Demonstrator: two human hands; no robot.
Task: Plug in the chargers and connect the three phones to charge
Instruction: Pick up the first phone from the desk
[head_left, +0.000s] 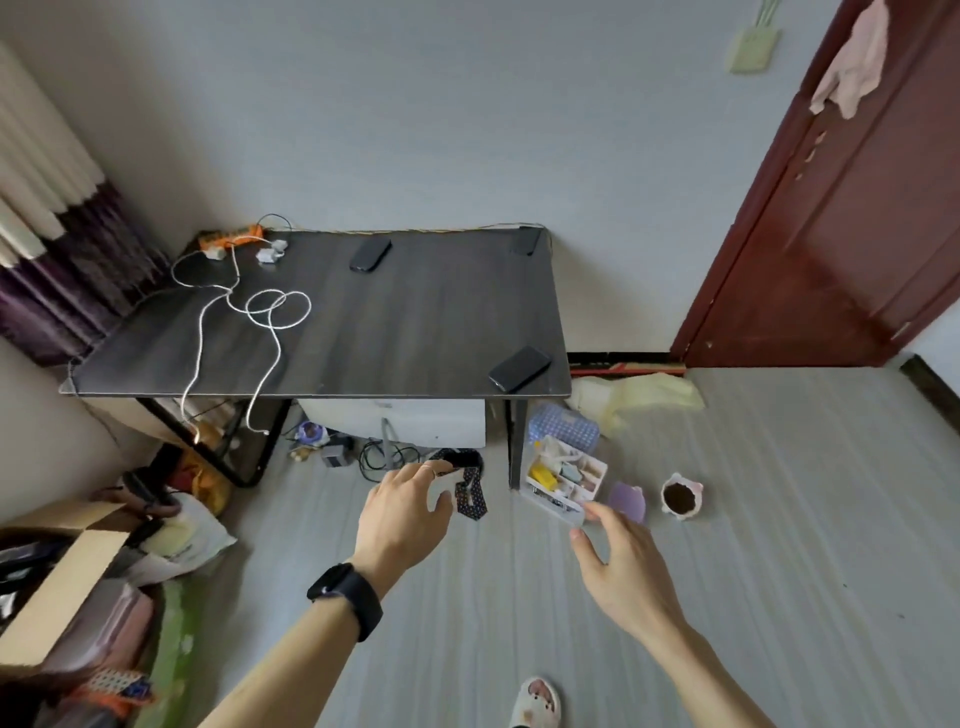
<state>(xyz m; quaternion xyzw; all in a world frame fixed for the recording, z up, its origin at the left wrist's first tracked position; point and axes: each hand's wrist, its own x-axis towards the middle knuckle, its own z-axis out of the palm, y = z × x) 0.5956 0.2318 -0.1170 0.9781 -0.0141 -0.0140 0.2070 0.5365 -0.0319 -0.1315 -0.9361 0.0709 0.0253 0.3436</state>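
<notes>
Head view, left to right: an orange power strip (228, 238) sits at the surface's (395, 332) far-left corner beside white chargers (270, 253), cables (260, 312) trailing; three phones (370, 254) lie apart. Both the left hand (402, 514) and right hand (621, 566) hang open, empty, short of the surface. Nothing looks plugged; next, reach a charger.

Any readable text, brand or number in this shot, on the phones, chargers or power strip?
None legible.
Three phones: dark surfaces, no marks visible.
White chargers: too small to read.
Orange power strip: blurred; markings unreadable.
Bag on the floor: faint print, too blurred to read.
</notes>
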